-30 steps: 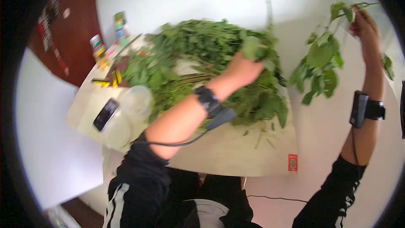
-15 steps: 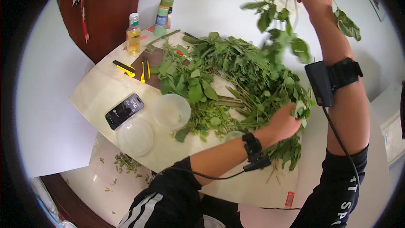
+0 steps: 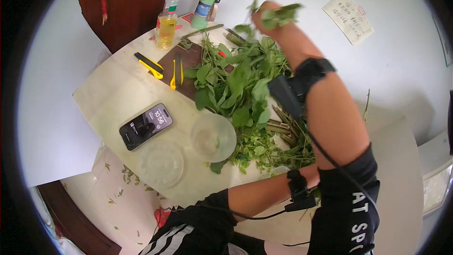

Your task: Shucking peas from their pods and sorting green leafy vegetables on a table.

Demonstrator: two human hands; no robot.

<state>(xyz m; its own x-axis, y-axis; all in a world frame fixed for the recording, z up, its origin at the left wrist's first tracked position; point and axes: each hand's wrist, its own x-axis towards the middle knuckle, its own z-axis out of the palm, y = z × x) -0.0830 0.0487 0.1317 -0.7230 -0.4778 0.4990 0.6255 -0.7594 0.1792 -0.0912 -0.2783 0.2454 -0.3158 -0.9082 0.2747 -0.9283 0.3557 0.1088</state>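
Note:
Raised near the wall over the far side of the table, my right hand point(image 3: 267, 17) is closed round a leafy green stem point(image 3: 279, 17), slightly blurred. Its leaves hang down over a large heap of leafy stems point(image 3: 236, 73). My left forearm point(image 3: 264, 198) reaches across the near edge of the table. Beyond the wrist, my left hand is hidden behind my right forearm, so its fingers do not show. Small picked sprigs point(image 3: 257, 148) lie between the heap and a clear plastic tub point(image 3: 213, 138). Thick cut stems point(image 3: 283, 130) poke out of the pile.
A round translucent lid point(image 3: 162, 164) and a phone point(image 3: 146, 126) lie left of the tub. Two yellow-black cutters point(image 3: 177, 72) rest by a brown board point(image 3: 188, 86). A bottle of yellow liquid point(image 3: 166, 26) and a green flask point(image 3: 207, 7) stand behind. Leaf bits litter the floor.
My right hand has swung left with the leafy stem, from the upper right to above the heap's far end. My right forearm now covers my left hand. The view has shifted.

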